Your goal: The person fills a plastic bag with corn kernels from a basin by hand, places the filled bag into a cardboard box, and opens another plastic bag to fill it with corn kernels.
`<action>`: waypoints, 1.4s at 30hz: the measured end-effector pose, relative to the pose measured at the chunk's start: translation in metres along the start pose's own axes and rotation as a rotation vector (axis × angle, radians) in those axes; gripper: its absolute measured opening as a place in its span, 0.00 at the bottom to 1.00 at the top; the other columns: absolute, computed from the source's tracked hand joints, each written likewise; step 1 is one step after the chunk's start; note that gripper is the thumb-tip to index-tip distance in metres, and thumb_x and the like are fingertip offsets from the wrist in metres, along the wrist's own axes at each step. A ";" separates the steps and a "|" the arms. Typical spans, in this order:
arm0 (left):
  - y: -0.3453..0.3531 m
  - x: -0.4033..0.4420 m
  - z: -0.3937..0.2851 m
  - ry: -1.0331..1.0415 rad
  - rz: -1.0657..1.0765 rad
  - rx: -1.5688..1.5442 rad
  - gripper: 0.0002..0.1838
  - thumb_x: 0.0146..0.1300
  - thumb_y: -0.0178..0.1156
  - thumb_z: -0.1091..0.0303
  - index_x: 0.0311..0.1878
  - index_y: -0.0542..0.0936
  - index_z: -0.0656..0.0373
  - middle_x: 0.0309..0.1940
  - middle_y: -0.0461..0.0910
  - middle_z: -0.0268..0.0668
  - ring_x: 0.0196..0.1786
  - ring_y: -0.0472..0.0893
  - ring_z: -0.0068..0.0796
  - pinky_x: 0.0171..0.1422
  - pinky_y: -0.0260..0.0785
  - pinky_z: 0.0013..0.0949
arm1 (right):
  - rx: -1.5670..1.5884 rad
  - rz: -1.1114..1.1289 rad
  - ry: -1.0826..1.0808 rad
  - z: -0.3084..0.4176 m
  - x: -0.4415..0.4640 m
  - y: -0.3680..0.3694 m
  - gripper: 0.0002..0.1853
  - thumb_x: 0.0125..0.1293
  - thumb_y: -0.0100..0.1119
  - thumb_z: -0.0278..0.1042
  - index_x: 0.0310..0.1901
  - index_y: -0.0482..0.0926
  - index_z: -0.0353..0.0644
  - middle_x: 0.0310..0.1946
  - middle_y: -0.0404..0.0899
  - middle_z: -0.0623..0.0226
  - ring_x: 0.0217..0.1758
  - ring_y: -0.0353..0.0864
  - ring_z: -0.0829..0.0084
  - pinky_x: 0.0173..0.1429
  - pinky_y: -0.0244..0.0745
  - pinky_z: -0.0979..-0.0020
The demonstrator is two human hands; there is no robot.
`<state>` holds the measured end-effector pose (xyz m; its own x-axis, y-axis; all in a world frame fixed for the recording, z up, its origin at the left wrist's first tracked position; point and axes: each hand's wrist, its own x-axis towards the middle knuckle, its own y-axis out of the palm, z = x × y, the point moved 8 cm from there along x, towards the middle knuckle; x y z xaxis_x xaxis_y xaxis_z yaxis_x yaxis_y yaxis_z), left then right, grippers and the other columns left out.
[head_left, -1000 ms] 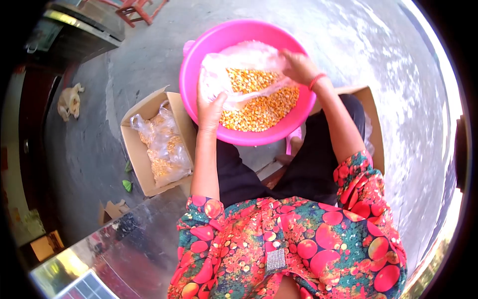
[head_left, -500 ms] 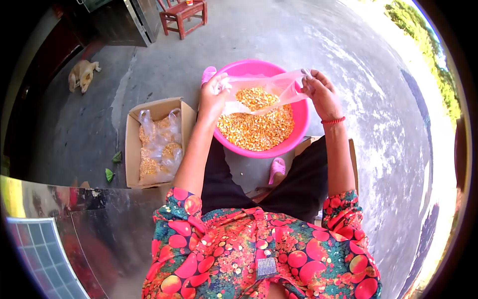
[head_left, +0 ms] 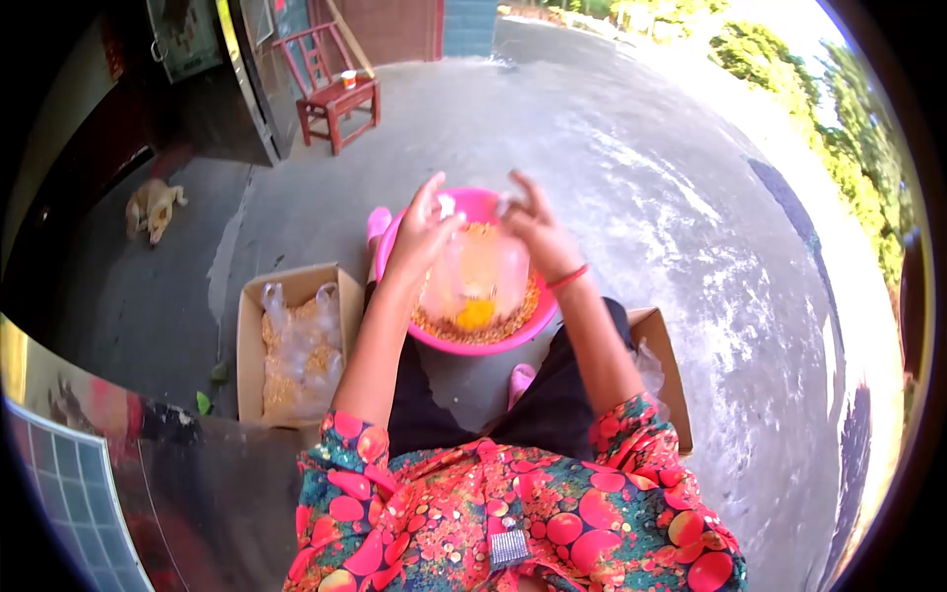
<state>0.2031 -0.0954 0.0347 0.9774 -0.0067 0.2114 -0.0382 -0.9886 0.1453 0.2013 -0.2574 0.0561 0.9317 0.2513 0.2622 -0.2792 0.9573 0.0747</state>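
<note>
A pink plastic basin (head_left: 393, 237) of yellow corn kernels (head_left: 431, 323) stands between my knees. Over it hangs a thin translucent plastic bag (head_left: 493, 264) with some kernels gathered at its bottom. At the bag's top left, my left hand (head_left: 430, 233) is closed on bunched plastic. My right hand (head_left: 543, 235), smeared by motion, grips the opposite top edge. Both hands are above the basin, fairly near each other. Whether the bag's bottom rests on the loose corn, I cannot tell.
On my left is a cardboard box (head_left: 251, 350) holding several plastic bags of corn (head_left: 301, 345). Another cardboard box (head_left: 667, 370) with clear plastic inside stands by my right leg. Farther off are a red wooden chair (head_left: 340, 99) with a cup and a lying dog (head_left: 154, 208).
My hands have drawn closer together, and the bag, stretched wide before, now hangs down with corn at its bottom. The head view has tilted up, showing more of the yard.
</note>
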 end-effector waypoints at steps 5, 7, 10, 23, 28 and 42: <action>0.033 -0.027 -0.005 0.074 0.193 0.016 0.38 0.58 0.60 0.72 0.70 0.54 0.58 0.63 0.60 0.57 0.66 0.64 0.43 0.63 0.63 0.36 | 0.029 0.123 0.053 -0.058 -0.028 0.039 0.32 0.62 0.55 0.24 0.66 0.54 0.38 0.44 0.76 0.61 0.46 0.77 0.73 0.51 0.73 0.73; 0.035 -0.036 -0.003 0.109 0.263 0.029 0.38 0.58 0.60 0.73 0.70 0.53 0.58 0.64 0.60 0.55 0.66 0.64 0.41 0.62 0.63 0.36 | 0.084 0.082 0.053 -0.067 -0.042 0.046 0.27 0.62 0.53 0.23 0.63 0.59 0.36 0.41 0.77 0.63 0.43 0.78 0.75 0.47 0.73 0.73; 0.026 -0.050 0.007 0.028 0.338 0.016 0.41 0.55 0.63 0.71 0.71 0.53 0.57 0.65 0.61 0.51 0.67 0.63 0.39 0.64 0.62 0.37 | 0.029 -0.091 0.029 -0.056 -0.042 0.029 0.23 0.62 0.52 0.23 0.60 0.62 0.35 0.34 0.75 0.68 0.37 0.75 0.77 0.44 0.70 0.74; 0.012 -0.082 0.141 0.075 0.219 0.396 0.46 0.47 0.67 0.62 0.66 0.52 0.63 0.60 0.63 0.47 0.66 0.59 0.43 0.70 0.51 0.41 | -0.120 0.320 -0.180 0.062 -0.085 0.121 0.13 0.57 0.55 0.21 0.45 0.76 0.37 0.37 0.77 0.68 0.44 0.76 0.78 0.51 0.70 0.75; -0.007 -0.086 0.208 -0.193 0.115 -0.015 0.35 0.55 0.61 0.62 0.62 0.58 0.64 0.56 0.67 0.44 0.63 0.63 0.39 0.67 0.55 0.38 | -0.352 0.501 -0.398 0.049 -0.124 0.145 0.17 0.51 0.58 0.24 0.46 0.76 0.38 0.33 0.79 0.60 0.34 0.81 0.65 0.40 0.75 0.69; -0.010 -0.095 0.189 0.028 0.143 0.749 0.23 0.70 0.44 0.61 0.61 0.66 0.67 0.59 0.68 0.47 0.63 0.66 0.38 0.69 0.54 0.38 | -0.959 -0.058 -0.120 -0.111 -0.136 -0.021 0.38 0.51 0.63 0.37 0.64 0.60 0.39 0.55 0.68 0.49 0.59 0.69 0.53 0.60 0.65 0.59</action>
<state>0.1504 -0.1135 -0.1693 0.9674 -0.1486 0.2049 -0.0030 -0.8161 -0.5779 0.1063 -0.2960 -0.0875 0.8935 0.2341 0.3832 0.1244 0.6910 -0.7120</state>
